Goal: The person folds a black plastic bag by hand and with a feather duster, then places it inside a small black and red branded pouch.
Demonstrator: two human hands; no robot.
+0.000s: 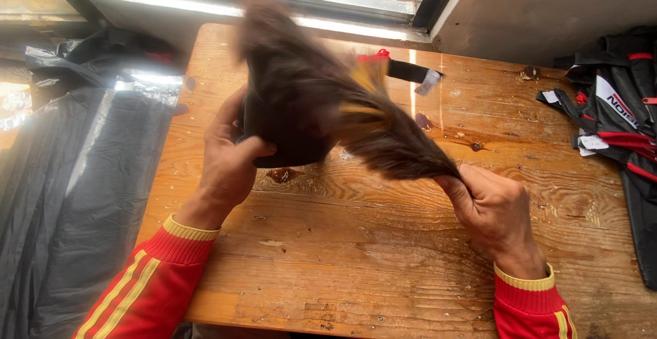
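Currently your left hand (229, 164) clamps the dark hair bundle (321, 106) while your right hand (489, 205) pinches its tip above the bench (383, 257); handling looks midway, nothing laid down.

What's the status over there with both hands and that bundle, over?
Left hand grips dark hair bundle; right hand pinches its tip. Bundle blurred, above wooden table. Nothing blocking.

Dark brown hair over warm wood

My left hand (229, 157) and right hand (489, 205) grip a dark brown bundle of hair (328, 106) with a yellow band. My sleeves (150, 281) are red with yellow stripes and cuffs. The wooden table (383, 257) is orange-brown and knotted; the plastic sheet (75, 174) is black; the garments (626, 120) are black with red trim.
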